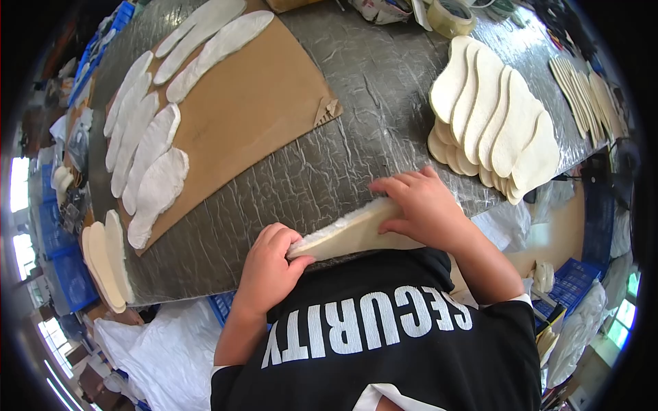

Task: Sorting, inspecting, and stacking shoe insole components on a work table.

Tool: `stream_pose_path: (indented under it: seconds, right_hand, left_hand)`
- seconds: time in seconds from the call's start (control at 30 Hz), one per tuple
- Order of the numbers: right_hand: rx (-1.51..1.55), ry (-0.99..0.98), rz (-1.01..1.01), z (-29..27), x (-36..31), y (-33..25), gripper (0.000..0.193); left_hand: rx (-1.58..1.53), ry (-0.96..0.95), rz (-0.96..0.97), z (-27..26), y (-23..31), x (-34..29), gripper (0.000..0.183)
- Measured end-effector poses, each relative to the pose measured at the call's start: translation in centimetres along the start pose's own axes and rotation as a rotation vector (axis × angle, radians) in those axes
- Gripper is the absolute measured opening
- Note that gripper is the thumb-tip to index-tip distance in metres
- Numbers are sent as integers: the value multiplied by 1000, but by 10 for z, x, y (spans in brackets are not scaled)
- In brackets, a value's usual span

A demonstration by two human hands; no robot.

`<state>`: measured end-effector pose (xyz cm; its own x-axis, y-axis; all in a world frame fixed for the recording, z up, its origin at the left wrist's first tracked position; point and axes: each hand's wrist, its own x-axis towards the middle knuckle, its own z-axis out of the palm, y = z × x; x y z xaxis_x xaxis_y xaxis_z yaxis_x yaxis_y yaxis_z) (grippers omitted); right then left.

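Between my two hands is an insole (353, 236), tilted on its edge at the table's near side, with white fleece on its far face and a smooth cream face toward me. My left hand (271, 264) pinches one end between thumb and fingers. Toward the other end, my right hand (425, 209) grips it with the fingers over the fleecy side and the thumb on the cream side. That end is partly hidden by the right hand. Right of my hands lies a fanned pile of cream insoles (490, 113).
A brown cardboard sheet (240, 109) at the left carries several white fleecy insoles (157, 181). More insoles (106, 264) lie at the table's left corner, others (582, 92) at the far right. A tape roll (451, 17) stands at the back. Wrinkled film covers the table (329, 161).
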<state>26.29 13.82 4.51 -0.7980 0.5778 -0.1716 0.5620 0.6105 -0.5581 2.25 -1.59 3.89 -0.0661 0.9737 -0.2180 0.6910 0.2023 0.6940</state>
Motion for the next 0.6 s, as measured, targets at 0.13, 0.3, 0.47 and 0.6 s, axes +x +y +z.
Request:
stream_pose_path:
  seconds: [0.13,0.3,0.47,0.6]
  right_hand:
    - [77,-52,-60,1,-1,0,42]
    - [184,-12,-35,6,0,-3,31]
    - [210,-265,34,-11,8,-5,24]
    - [418,-554,-5,-6,36,14,24]
  left_hand:
    - [-72,169,53,-1,11,7,32]
    - [115,150,511,0,28,30,27]
    - [162,145,487,16,27,39,24]
    - [125,96,512,20,27,44,25]
